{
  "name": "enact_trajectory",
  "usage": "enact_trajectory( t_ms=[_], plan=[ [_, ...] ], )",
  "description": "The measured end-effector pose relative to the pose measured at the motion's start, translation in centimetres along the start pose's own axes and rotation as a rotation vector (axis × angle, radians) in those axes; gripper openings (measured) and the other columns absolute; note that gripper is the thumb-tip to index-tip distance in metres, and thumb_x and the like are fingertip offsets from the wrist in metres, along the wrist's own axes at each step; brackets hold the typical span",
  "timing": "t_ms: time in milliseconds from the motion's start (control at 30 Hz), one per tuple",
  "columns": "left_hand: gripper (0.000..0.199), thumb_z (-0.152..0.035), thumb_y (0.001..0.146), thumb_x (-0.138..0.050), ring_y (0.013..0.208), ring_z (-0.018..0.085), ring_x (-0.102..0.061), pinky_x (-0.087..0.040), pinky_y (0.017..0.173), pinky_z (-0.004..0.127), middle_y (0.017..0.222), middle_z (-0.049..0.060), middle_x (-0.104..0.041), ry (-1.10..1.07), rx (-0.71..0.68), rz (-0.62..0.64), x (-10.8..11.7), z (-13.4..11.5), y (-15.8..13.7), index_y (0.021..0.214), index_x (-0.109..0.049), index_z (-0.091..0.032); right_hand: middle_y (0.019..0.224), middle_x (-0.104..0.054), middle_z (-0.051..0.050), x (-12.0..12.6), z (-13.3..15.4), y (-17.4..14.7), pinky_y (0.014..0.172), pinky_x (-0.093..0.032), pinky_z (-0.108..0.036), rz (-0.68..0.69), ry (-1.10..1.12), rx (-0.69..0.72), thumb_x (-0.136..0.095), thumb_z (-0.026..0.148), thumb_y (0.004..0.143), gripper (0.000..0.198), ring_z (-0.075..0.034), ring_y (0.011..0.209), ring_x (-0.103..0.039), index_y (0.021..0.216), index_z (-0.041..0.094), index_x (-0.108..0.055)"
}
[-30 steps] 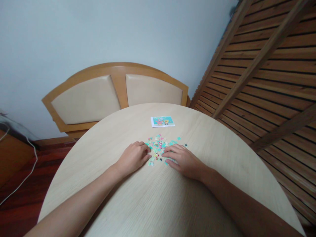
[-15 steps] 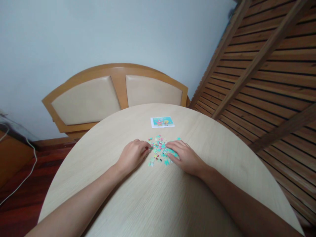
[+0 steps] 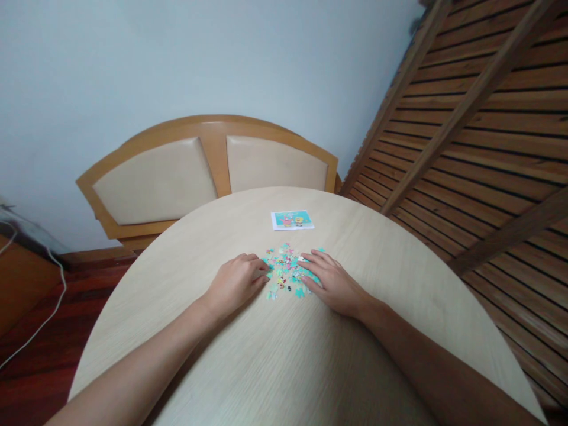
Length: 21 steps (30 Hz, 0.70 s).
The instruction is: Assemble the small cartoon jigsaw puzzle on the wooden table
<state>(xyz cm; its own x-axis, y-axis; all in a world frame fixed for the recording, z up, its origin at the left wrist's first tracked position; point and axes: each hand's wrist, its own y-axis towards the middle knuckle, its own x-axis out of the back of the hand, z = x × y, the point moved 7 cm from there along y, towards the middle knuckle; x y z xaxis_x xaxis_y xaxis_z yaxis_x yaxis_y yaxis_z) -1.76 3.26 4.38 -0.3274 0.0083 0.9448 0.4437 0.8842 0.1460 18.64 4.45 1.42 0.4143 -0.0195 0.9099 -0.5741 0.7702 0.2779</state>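
On the round table (image 3: 266, 355) — loose puzzle pieces (image 3: 288, 266) between both hands (image 3: 237, 279) (image 3: 332, 283).

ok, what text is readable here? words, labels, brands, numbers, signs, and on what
None readable.
Picture card: any lettering is too small and blurred to read.
Puzzle pieces: printed bits, too small to make out.
Padded wooden panel: no lettering visible.

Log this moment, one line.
left hand: left of puzzle pieces | right hand: over their right side | picture sheet: beyond them
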Motion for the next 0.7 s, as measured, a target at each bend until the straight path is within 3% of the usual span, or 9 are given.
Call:
enact_trajectory(
  t_ms=[133, 300, 700],
  plan=[
    [0.023, -0.037, 0.091, -0.063, 0.096, 0.026, -0.065, -0.051, 0.08, 0.035, 0.107, 0.008, -0.067, 0.026, 0.121, 0.044, -0.3, 1.4, -0.5, 0.107, -0.068, -0.022, 0.143, -0.059, -0.012, 0.2, 0.4, 0.1, 0.116, -0.036, -0.052, -0.018, 0.02, 0.021, -0.05, 0.038, 0.101, 0.039, -0.03, 0.138, -0.045, 0.133, 0.019, -0.063],
    [0.014, -0.033, 0.092, -0.061, 0.087, 0.024, -0.063, -0.049, 0.075, 0.033, 0.098, 0.008, -0.065, 0.032, 0.109, 0.082, -0.7, 1.6, -0.4, 0.092, -0.066, -0.02, 0.139, -0.061, -0.012, 0.4, 0.7, 0.3, 0.113, -0.039, -0.051, -0.03, 0.037, 0.038, -0.052, 0.038, 0.101, 0.038, -0.029, 0.135, -0.049, 0.132, 0.018, -0.063],
    [0.007, -0.025, 0.091, -0.057, 0.072, 0.02, -0.063, -0.038, 0.059, 0.027, 0.085, 0.004, -0.07, 0.015, 0.178, 0.044, -0.2, 1.8, -0.3, 0.09, -0.062, -0.021, 0.134, -0.067, -0.009, 0.6, 0.1, 0.2, 0.111, -0.041, -0.054, -0.065, -0.071, 0.03, -0.05, 0.035, 0.101, 0.034, -0.032, 0.136, -0.05, 0.126, 0.02, -0.068]
  ],
)
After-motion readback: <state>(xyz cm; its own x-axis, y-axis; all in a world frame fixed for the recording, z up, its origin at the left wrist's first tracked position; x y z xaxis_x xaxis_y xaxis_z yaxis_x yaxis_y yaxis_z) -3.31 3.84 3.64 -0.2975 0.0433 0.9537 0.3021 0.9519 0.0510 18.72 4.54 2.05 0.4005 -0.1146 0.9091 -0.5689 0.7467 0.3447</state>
